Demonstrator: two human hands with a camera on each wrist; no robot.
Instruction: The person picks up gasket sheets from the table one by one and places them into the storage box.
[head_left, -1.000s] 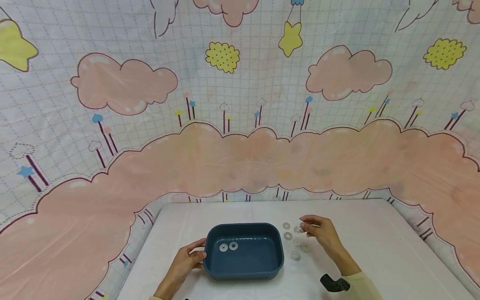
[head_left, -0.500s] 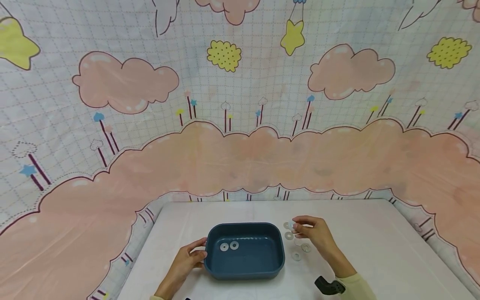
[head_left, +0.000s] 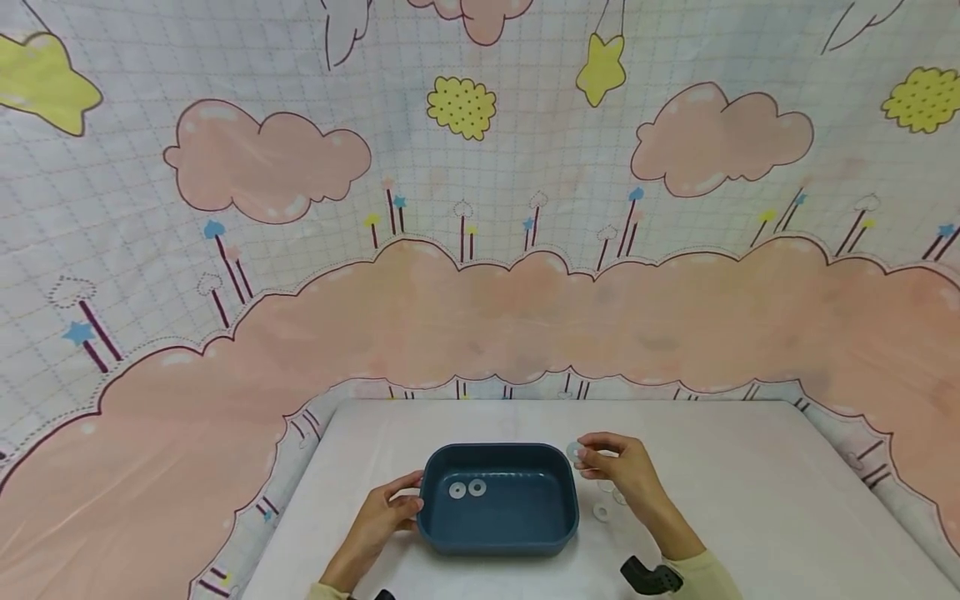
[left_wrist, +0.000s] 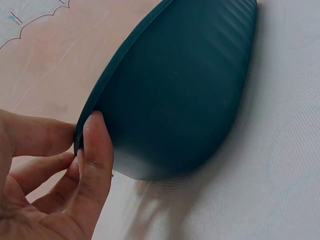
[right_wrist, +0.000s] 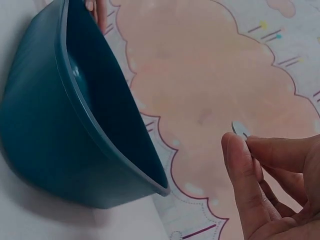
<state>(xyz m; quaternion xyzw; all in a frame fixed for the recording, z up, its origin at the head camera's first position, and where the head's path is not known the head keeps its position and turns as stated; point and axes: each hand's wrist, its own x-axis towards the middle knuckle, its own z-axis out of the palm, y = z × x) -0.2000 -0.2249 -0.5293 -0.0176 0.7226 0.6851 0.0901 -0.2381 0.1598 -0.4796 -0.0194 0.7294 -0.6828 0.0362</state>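
Left hand (head_left: 381, 514): grip pinching blue bin's (head_left: 497, 549) left rim, likely steadying it. Two flat washers (head_left: 453, 492) inside, left side. Right hand (head_left: 621, 468): grip pinching held washer (right_wrist: 239, 128) by its edge, beside the bin; loose washers (head_left: 596, 513) near on worktop (head_left: 697, 433).

The right grip (head_left: 621, 468) hides part of its disc (right_wrist: 240, 129), and the left wrist view crops the tub (left_wrist: 175, 85).

The tub (left_wrist: 175, 90) looks like smooth plastic, the disc (right_wrist: 239, 128) faintly shiny, the tablecloth (left_wrist: 280, 150) finely woven.
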